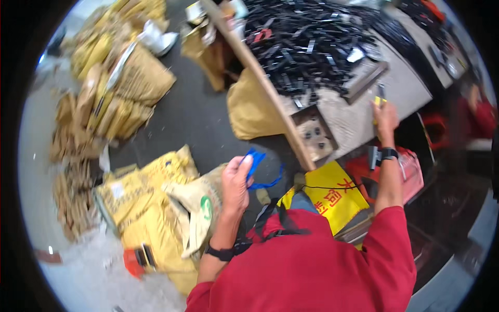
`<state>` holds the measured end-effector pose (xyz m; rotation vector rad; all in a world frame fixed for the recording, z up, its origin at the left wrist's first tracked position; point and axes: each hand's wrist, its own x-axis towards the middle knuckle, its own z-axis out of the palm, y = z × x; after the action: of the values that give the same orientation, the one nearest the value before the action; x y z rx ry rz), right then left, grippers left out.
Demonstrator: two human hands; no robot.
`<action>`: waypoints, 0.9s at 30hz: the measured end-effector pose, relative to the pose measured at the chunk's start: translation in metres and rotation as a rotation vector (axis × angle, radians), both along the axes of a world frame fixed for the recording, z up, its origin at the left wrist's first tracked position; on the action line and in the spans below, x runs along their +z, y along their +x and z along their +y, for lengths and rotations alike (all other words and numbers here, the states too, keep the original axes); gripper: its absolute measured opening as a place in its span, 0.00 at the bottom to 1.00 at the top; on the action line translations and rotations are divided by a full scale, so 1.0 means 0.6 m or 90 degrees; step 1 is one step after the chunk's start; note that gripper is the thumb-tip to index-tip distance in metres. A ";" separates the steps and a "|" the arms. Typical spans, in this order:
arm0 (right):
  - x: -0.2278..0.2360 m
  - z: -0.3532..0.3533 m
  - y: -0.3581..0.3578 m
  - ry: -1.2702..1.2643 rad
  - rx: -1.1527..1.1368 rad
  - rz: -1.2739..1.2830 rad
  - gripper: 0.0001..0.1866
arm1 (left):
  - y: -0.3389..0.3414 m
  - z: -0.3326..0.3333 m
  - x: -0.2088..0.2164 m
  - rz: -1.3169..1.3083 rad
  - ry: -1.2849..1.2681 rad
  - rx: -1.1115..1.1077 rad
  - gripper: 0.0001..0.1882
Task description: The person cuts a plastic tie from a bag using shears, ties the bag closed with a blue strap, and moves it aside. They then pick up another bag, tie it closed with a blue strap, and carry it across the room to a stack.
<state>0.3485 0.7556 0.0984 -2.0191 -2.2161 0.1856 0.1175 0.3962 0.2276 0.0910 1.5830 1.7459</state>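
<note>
My left hand (235, 180) is raised over the floor and closed on a blue strap (258, 165) whose loop hangs to the right. My right hand (385, 117) reaches up to the workbench (353, 122) and grips a small yellow and black tool (379, 99) at the edge of a heap of several small black parts (306, 41). Both sleeves are red, and each wrist wears a dark band.
Yellow and tan sacks (156, 208) lie on the grey floor at lower left, with more sacks (119, 83) and cardboard at upper left. A wooden bench edge (265, 88) runs diagonally. A small box of parts (314, 135), a yellow sign (330, 197) and a red basket (410, 171) sit below the bench.
</note>
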 end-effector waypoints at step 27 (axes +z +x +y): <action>0.214 -0.395 -0.164 -0.252 0.702 0.532 0.29 | 0.006 0.001 0.047 0.392 -0.125 0.014 0.08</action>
<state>0.2499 0.5186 0.2265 -0.3440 -2.4147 1.3314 0.1210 0.3967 0.2556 0.5618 2.1871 1.6542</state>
